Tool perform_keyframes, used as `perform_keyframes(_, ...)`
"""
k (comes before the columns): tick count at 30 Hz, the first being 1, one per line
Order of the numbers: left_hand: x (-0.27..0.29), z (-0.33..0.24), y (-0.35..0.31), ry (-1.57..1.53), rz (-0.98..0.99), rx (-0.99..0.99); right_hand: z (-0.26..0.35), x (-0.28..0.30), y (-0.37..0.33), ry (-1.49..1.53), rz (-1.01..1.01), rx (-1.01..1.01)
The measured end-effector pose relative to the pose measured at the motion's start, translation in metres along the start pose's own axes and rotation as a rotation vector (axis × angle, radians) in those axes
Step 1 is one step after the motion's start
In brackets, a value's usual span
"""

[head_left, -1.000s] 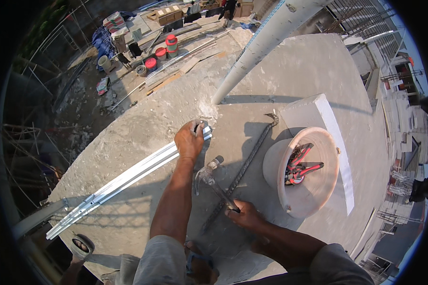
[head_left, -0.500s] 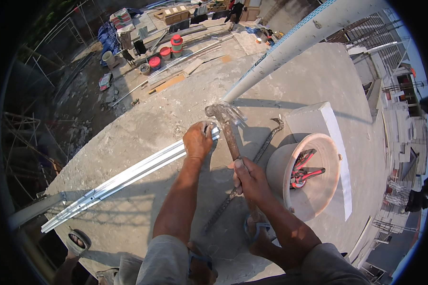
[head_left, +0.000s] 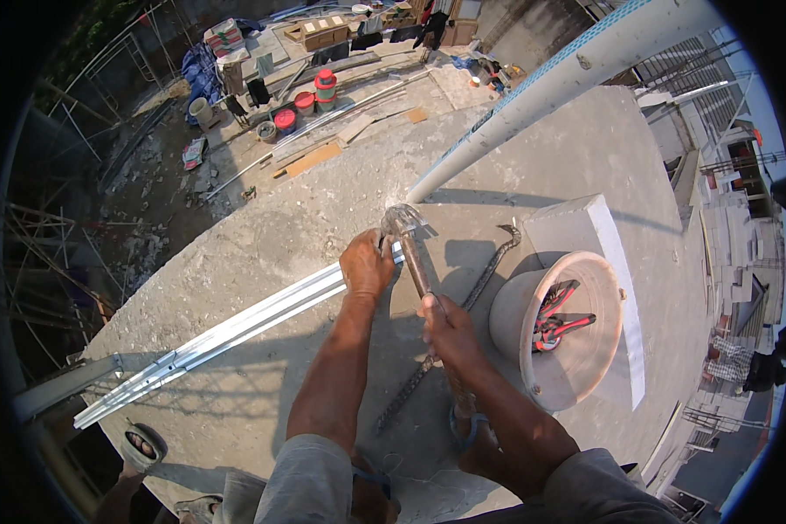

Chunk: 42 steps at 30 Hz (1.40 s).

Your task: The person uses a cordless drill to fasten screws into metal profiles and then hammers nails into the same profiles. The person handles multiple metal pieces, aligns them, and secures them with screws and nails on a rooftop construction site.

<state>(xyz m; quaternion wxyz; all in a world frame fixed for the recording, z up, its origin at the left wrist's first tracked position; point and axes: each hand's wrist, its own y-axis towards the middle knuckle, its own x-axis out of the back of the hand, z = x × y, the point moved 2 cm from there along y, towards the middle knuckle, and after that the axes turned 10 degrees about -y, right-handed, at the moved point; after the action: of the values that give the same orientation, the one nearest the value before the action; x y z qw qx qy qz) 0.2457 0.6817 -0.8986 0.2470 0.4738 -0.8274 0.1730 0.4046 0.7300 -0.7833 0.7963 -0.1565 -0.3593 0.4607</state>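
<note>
My right hand (head_left: 446, 325) is wrapped round the handle of a claw hammer (head_left: 416, 262). The hammer's head sits right by the fingertips of my left hand (head_left: 368, 265); whether it touches anything there is hidden. Those left fingers are closed in a pinch over the far end of the silver metal channels (head_left: 258, 321), and what they hold is too small to make out. The channels lie slanting across the concrete slab (head_left: 236, 253) toward the lower left. Just right of the hammer, a dark pry bar (head_left: 486, 278) rests on the slab.
A pale bucket (head_left: 513, 325) with red-and-black pliers (head_left: 561, 330) stands at right, before a white block (head_left: 576, 223). A grey pipe (head_left: 506, 109) slants up beyond my hands. The slab's edge drops off at left. Another person's foot (head_left: 141, 444) is at lower left.
The hammer's head has come down and slightly right, closer to my left fingertips. My right hand has moved a little with it; my left hand stays on the channels' end.
</note>
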Motion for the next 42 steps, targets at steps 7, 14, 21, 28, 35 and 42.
perform_keyframes(7, -0.003, 0.004, -0.001, -0.052, -0.040, -0.010, 0.027, 0.024, -0.031, 0.133, -0.141, 0.416)
perform_keyframes(14, -0.001, 0.000, -0.001, 0.010, -0.029, -0.017, -0.007, 0.004, 0.007, -0.321, -0.108, 0.090)
perform_keyframes(21, 0.000, -0.002, -0.001, -0.050, 0.015, 0.014, 0.020, 0.022, -0.024, 0.067, -0.125, 0.304)
perform_keyframes(28, 0.005, -0.001, -0.004, -0.207, -0.001, -0.020, 0.040, 0.028, -0.037, 0.118, -0.120, 0.424)
perform_keyframes(35, 0.009, -0.005, -0.003, -0.280, -0.036, 0.002, 0.002, 0.015, -0.019, -0.038, -0.182, 0.427)
perform_keyframes(42, 0.006, -0.004, -0.002, -0.227, -0.053, 0.014, 0.000, 0.010, -0.015, -0.071, -0.067, 0.132)
